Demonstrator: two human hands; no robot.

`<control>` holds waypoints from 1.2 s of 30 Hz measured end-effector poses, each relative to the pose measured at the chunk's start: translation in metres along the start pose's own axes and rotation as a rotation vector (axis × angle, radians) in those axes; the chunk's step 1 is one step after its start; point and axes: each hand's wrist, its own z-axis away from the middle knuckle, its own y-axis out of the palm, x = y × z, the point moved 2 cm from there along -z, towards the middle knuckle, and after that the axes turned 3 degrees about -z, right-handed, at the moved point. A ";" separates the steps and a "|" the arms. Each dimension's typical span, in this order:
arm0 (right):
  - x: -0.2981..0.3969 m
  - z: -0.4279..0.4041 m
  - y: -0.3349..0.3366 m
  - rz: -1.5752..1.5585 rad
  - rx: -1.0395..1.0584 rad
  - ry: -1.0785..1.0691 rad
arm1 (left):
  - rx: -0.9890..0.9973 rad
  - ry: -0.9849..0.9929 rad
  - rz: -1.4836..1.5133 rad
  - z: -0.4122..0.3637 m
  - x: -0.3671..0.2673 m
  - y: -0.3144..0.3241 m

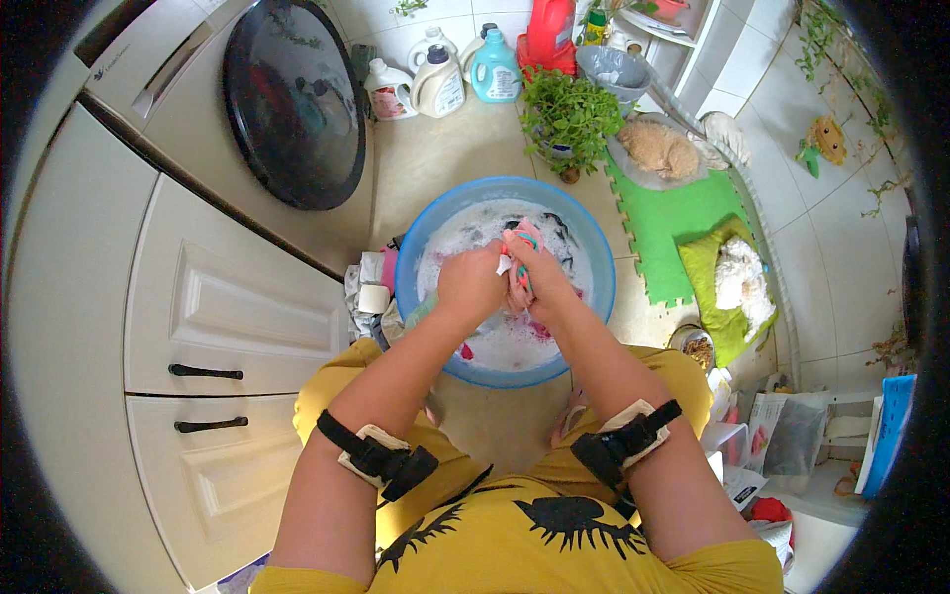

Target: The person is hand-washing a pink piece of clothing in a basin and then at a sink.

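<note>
A blue plastic basin [605, 271] stands on the floor between my knees, filled with foamy water in which dark and pink-red cloths [540, 328] lie partly sunk. Above the suds, a pink cloth [521, 289] with teal and red-orange parts is bunched between my two hands. My left hand [473, 278] closes round its left side, with a small white piece showing by the fingers. On the other side, my right hand [540, 271] grips the same cloth, thumb on top. Folds of the cloth hang down between my palms.
Detergent bottles [439, 85] stand beyond the basin, beside a leafy potted plant [571, 119]. Laundry [367, 278] lies left, by the cabinet [252, 297] and washing machine [178, 82]. To the right are a green foam mat [672, 223], a curled-up dog [659, 148], a green cushion [705, 297] and a bowl [696, 345].
</note>
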 end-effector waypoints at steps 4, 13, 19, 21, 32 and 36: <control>-0.013 -0.016 -0.008 -0.282 -0.055 -0.043 | 0.041 0.010 0.125 0.004 -0.001 0.003; -0.032 -0.036 -0.028 -0.321 -0.244 0.017 | 0.058 0.016 0.145 0.006 0.006 0.014; -0.039 -0.048 -0.042 -0.481 -0.058 0.118 | 0.062 0.018 0.223 0.005 0.006 0.012; -0.039 -0.052 -0.043 -0.519 -0.064 0.129 | 0.056 -0.002 0.236 0.006 0.004 0.006; -0.016 -0.033 -0.017 -0.598 0.077 0.031 | -0.121 0.133 0.391 0.019 -0.010 0.016; -0.017 -0.031 -0.016 -0.490 0.049 0.069 | 0.019 0.073 0.380 0.015 -0.005 0.022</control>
